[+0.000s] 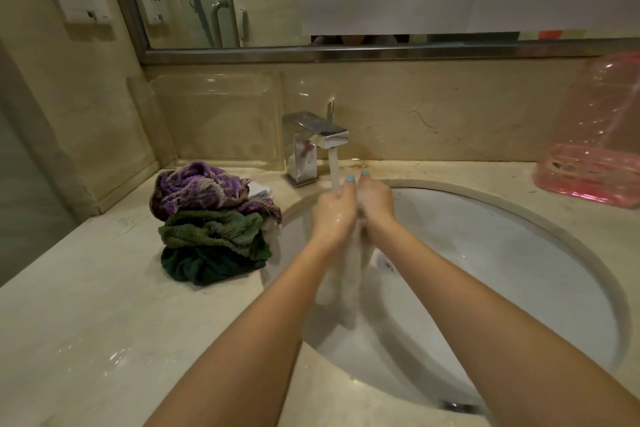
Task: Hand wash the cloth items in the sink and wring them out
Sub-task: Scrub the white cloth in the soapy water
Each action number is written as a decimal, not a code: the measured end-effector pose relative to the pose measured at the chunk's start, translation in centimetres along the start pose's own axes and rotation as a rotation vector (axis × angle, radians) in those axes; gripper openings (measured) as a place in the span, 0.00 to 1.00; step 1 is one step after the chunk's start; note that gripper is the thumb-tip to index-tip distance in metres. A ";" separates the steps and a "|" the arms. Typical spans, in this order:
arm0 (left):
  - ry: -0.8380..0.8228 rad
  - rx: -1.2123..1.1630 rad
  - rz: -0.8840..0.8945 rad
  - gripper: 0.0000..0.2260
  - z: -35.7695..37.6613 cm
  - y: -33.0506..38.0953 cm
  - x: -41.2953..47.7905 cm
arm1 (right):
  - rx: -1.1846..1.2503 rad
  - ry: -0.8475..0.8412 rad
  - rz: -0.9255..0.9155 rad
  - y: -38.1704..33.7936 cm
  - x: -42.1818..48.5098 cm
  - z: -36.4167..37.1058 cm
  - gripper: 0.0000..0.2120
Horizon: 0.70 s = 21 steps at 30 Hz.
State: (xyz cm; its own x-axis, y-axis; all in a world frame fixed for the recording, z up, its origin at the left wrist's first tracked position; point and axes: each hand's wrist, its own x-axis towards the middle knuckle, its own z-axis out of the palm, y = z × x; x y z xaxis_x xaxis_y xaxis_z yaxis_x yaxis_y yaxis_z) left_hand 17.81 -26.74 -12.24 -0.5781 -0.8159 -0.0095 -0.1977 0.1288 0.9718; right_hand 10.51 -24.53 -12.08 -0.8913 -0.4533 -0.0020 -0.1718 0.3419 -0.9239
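step: likely scrubbing under water | left hand [334, 215] and right hand [375, 206] both clenched on pale sudsy wet cloth [341, 291], held beneath chrome square faucet [313, 142] so run-off drops into white oval sink [502, 270] | purple-green-dark crumpled towel pile [211, 222] on beige marble bench [86, 305] beside basin, within reach

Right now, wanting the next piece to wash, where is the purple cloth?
Head view, left side: the purple cloth is heaped on the counter, partly atop the green cloth, left of the faucet and sink.
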 end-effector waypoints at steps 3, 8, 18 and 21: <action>-0.039 -0.087 -0.011 0.19 -0.1 0.0 0.0 | 0.236 0.027 -0.001 0.3 -0.8 -0.4 0.18; 0.033 0.156 -0.104 0.14 -2.4 -0.8 2.6 | 0.132 -0.157 -0.245 -1.0 -4.2 0.3 0.20; -0.054 -0.414 -0.092 0.24 -2.7 -0.1 2.0 | -0.269 -0.205 -0.081 2.0 0.2 -5.0 0.07; -0.015 -0.441 -0.078 0.24 -2.8 -0.4 2.3 | -0.175 -0.845 0.134 3.0 0.0 -6.3 0.14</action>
State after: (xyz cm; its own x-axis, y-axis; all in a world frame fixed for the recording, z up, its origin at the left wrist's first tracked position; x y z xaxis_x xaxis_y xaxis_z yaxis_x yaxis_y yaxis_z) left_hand 18.77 -30.29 -11.96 -0.5869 -0.8049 -0.0875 0.1131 -0.1885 0.9755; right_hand 7.37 -18.31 -12.49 -0.3107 -0.8352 -0.4538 -0.2111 0.5261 -0.8238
